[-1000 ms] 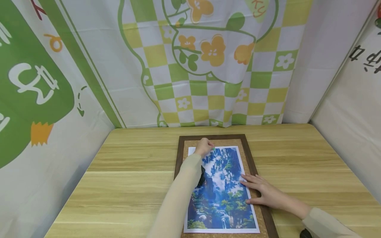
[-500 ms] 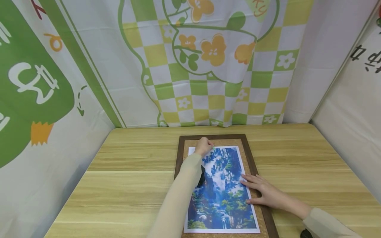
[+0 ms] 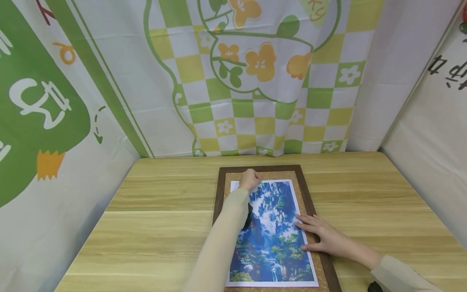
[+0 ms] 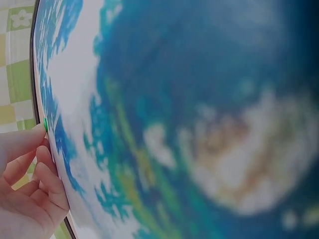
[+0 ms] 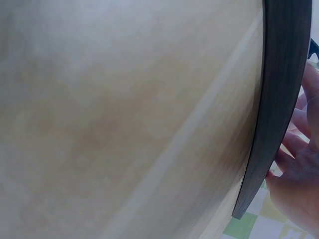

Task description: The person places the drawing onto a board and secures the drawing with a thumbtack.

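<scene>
A printed waterfall landscape with a white border lies on a cork board in a dark brown wooden frame. At the picture's top edge my left hand pinches a small green push pin between thumb and fingers. Its other fingers curl below in the left wrist view. My right hand rests with spread fingers on the picture's right edge, its palm over the frame. The left forearm hides the picture's left side.
The framed board lies on a light wood table. A patterned green and yellow checked curtain hangs behind the table, with printed cloth at the left and more at the right. Black wrist straps show at both sleeves.
Both hands stay where they were, the left at the picture's top edge and the right on its right edge. The green pin shows slightly less beside the left fingertips.
</scene>
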`<state>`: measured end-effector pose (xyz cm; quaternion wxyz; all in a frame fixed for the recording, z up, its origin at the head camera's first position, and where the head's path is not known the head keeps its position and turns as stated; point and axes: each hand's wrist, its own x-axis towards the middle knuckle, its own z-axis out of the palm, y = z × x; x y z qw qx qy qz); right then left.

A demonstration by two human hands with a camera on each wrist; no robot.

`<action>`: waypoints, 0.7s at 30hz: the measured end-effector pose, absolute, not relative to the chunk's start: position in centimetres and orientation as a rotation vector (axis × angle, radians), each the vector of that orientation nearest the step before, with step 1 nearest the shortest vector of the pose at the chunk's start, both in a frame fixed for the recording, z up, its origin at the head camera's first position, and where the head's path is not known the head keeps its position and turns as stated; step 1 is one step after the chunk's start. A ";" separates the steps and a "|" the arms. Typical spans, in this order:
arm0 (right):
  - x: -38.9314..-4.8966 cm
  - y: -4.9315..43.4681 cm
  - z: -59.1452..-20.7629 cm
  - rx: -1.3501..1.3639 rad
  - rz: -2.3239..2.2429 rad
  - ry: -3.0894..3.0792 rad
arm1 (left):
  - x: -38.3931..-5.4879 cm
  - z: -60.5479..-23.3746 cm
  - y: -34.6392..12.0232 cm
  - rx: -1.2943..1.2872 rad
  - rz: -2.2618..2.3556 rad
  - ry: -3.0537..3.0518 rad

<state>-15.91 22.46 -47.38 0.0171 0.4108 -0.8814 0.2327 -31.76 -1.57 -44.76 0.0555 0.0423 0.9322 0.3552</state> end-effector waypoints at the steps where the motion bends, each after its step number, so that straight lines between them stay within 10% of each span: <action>1: -15.9 22.4 -47.4 1.277 0.723 -2.741 | -31.7 -44.7 -1.6 0.126 1.076 2.833; 21: -16.0 22.3 -46.4 1.253 0.703 -2.840 | -31.1 -43.9 -2.9 0.107 1.455 2.452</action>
